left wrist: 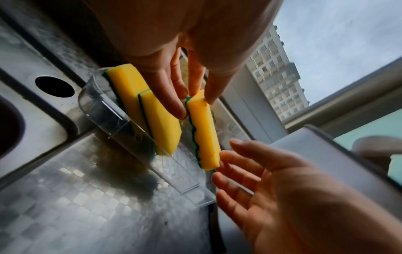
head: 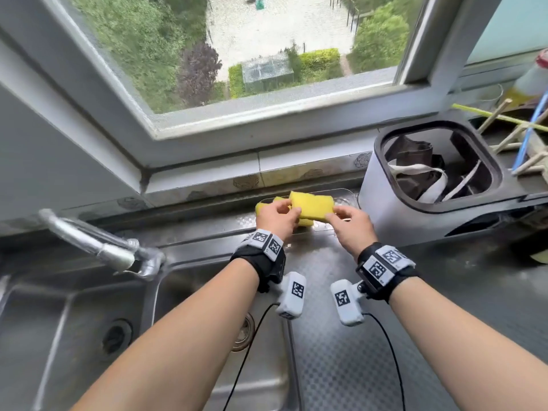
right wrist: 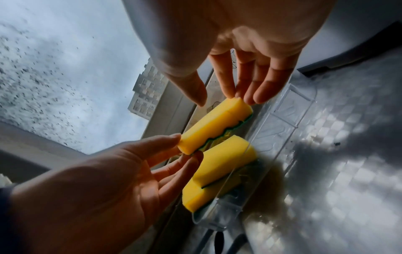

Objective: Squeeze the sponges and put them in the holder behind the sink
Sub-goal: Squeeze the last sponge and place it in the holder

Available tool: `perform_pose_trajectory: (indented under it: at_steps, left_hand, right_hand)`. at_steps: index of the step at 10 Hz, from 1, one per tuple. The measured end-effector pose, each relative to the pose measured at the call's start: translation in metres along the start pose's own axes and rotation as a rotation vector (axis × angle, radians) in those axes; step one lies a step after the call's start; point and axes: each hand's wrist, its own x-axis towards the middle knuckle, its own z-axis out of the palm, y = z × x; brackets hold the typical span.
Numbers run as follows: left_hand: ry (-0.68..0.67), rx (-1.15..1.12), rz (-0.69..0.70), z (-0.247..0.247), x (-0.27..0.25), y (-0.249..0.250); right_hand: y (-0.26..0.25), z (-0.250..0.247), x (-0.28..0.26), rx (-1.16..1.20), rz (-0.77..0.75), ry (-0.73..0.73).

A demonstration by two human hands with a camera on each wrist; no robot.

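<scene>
A yellow sponge with a green scouring side (head: 311, 206) (left wrist: 204, 134) (right wrist: 215, 127) is held just above the clear plastic holder (head: 345, 200) (left wrist: 139, 137) (right wrist: 282, 116) behind the sink. My left hand (head: 293, 213) (left wrist: 195, 104) (right wrist: 187, 147) pinches its left end between thumb and fingers. My right hand (head: 330, 216) (left wrist: 222, 161) (right wrist: 224, 101) touches the other end with nearly straight fingertips, its thumb a little apart. Two more yellow sponges (left wrist: 130, 89) (left wrist: 161, 120) (right wrist: 222, 158) stand on edge in the holder's left part.
A white bin (head: 385, 209) holding dark bags stands right of the holder. The faucet (head: 98, 244) reaches over the left sink basin (head: 59, 321). A patterned steel drainboard (head: 341, 351) lies under my wrists. The window sill runs close behind; a wooden rack (head: 510, 137) stands far right.
</scene>
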Motion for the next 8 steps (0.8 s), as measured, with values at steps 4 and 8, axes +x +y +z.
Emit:
perform_pose_trajectory:
  at_steps: [4,8]
  left_hand:
    - [-0.089,0.189,-0.031,0.029,-0.001,0.006]
    - [-0.075,0.029,-0.018,-0.005,-0.015,-0.001]
  right_hand:
    - [0.003,0.005,0.031,-0.196,0.131,-0.207]
    - [-0.015,-0.005,0.011,-0.106,0.057,-0.221]
